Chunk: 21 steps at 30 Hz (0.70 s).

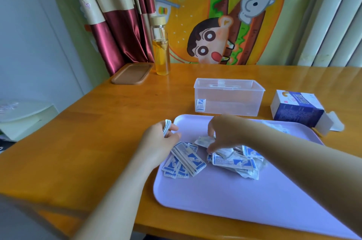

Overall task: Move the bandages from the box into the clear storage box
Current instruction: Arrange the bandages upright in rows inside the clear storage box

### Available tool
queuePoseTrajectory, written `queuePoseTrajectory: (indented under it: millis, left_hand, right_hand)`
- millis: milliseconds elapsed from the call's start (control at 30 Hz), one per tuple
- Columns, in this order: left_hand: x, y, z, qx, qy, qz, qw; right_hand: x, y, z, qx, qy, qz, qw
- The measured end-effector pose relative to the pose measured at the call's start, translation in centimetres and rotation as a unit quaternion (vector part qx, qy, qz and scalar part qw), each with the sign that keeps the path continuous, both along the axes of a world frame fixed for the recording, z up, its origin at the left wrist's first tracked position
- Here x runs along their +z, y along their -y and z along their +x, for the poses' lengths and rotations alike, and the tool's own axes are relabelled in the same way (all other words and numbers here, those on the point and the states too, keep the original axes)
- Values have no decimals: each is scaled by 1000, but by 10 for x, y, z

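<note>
Presently the left hand (160, 138) grips a thin stack of bandages (166, 128) while the right hand (225, 134) pinches one wrapper (203, 140) off the loose pile (235, 161) on the tray (225, 200) (the clear storage box (228, 96) beyond holds only one), so a slackened grip could spill the stack.

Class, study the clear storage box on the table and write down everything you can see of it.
The clear storage box is a rectangular tub of see-through, slightly frosted plastic with a lipped rim. It stands upright on the wooden table, just beyond the far edge of the lilac tray. One blue-and-white bandage packet stands inside at its front left corner. Whether a lid is on cannot be told.
</note>
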State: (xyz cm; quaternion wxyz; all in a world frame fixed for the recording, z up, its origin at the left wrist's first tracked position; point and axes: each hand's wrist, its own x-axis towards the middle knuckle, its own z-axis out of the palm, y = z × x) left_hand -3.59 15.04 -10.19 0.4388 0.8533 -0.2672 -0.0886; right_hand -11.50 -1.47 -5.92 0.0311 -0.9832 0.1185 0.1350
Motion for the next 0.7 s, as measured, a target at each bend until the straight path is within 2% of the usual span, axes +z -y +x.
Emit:
queuePoseTrajectory:
  millis: [100,300,433,500,600,700]
  left_hand:
    - [4,3,-2,-2,-2,-6,1000]
    - [6,0,-7,6,-10,-18,1000]
    - [9,4,-9,-1,-57,-64,996]
    - [12,10,-13,-6,-125,-104,987]
    - [15,22,-27,-13,-247,-194,949]
    - [16,32,-40,-41,-324,-240,914]
  right_hand:
    - [-8,1,-3,-6,-33,2,999]
    - [-2,26,-4,-82,49,139,986]
    - [3,41,-11,-138,116,236,955]
    - [5,41,-15,-151,125,347,917]
    - [4,36,-22,-164,105,550,812]
    - [0,28,-29,-142,80,631,759]
